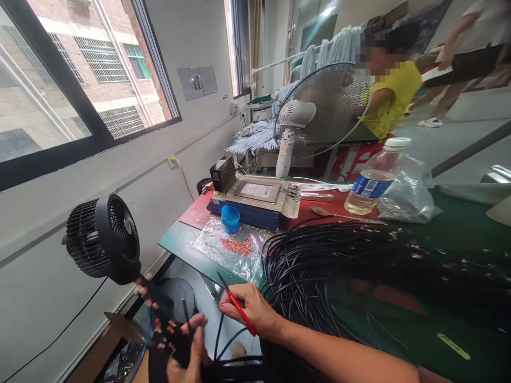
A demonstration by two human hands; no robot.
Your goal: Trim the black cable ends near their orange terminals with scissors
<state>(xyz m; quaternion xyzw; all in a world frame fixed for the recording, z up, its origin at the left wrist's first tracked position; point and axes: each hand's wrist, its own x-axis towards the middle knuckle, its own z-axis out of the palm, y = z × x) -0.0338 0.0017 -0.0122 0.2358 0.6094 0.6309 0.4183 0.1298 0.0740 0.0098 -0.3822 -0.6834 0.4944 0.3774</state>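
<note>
In the right hand (256, 309), slender red-and-black tweezers (240, 310) are being gripped beside heaped glossy black cables (311, 255); in the left hand (190, 357), farther from them, a thin black cable (185, 309) is being pinched.

Red tweezers (240, 310), seemingly black-tipped.

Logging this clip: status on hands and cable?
Left hand holding black cable, end up. Right hand holding red tweezers, tips off that cable. Cable pile beside right hand.
</note>
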